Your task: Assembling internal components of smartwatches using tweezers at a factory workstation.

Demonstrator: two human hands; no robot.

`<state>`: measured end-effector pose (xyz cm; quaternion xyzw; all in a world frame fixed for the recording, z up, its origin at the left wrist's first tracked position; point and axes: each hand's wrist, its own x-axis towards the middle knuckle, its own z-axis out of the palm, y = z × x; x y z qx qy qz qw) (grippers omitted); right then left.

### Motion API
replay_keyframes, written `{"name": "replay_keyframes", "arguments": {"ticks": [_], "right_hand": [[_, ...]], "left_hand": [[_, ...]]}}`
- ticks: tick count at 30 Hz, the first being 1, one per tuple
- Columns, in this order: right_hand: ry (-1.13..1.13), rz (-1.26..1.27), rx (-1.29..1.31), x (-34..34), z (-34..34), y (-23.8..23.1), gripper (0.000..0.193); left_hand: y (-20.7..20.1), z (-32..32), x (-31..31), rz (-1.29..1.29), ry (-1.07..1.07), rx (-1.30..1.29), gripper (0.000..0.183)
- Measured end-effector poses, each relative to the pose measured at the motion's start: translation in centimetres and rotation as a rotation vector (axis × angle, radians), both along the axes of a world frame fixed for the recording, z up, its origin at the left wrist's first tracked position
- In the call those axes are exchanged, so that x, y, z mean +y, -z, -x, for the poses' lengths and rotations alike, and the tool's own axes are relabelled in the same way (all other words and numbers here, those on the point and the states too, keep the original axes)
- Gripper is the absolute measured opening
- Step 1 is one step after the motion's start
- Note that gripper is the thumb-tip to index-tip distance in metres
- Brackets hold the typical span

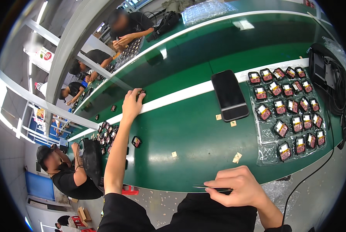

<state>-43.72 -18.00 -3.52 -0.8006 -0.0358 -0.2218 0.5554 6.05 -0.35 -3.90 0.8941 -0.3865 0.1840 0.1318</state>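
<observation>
My left hand (132, 103) stretches forward to the white strip along the bench, its fingers closed on a small black part (143, 92) that mostly hides behind the fingertips. Low on the right, at the bench's near edge, my right hand (238, 188) pinches a pair of thin metal tweezers (221, 189), tips pointing left. Beside my left forearm lies a single black-framed part (136, 141) with a reddish face. More such parts (106, 135) sit in a loose heap left of that forearm. On the right, a clear plastic tray (267, 139) carries rows of them, most bearing white-and-yellow labels.
A black phone (227, 92) lies left of the tray. Small beige paper pieces (237, 157) dot the green bench (196, 135). Black cables and a dark device (323, 69) occupy the right end. A seated person (64, 170) is at the left; others work across the bench.
</observation>
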Motion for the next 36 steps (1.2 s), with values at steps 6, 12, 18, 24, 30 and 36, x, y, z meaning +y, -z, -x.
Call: {"name": "replay_keyframes", "arguments": {"ticks": [6, 12, 18, 24, 30, 36], "right_hand": [[0.071, -0.030, 0.020, 0.0, -0.1, 0.4, 0.010], [0.211, -0.111, -0.008, -0.1, -0.7, -0.3, 0.019], [0.318, -0.080, 0.045, -0.2, -1.3, 0.0, 0.022], [0.419, -0.074, 0.051, 0.3, -1.2, 0.4, 0.021], [0.413, 0.054, 0.063, 0.5, -1.5, 0.7, 0.022], [0.403, 0.154, 0.132, 0.5, -2.2, 0.6, 0.021]], "left_hand": [[-1.6, 7.5, -4.0, 0.121, 0.389, 0.241, 0.041], [-4.0, 23.4, -3.6, -0.122, 0.906, 0.479, 0.062], [-1.7, 23.6, -3.1, -0.001, 0.909, 0.516, 0.071], [-1.4, 23.7, -2.8, -0.020, 0.940, 0.555, 0.061], [-1.8, 24.6, -2.6, -0.082, 0.940, 0.598, 0.063], [-1.6, 24.4, -2.9, -0.061, 0.958, 0.568, 0.066]]}}
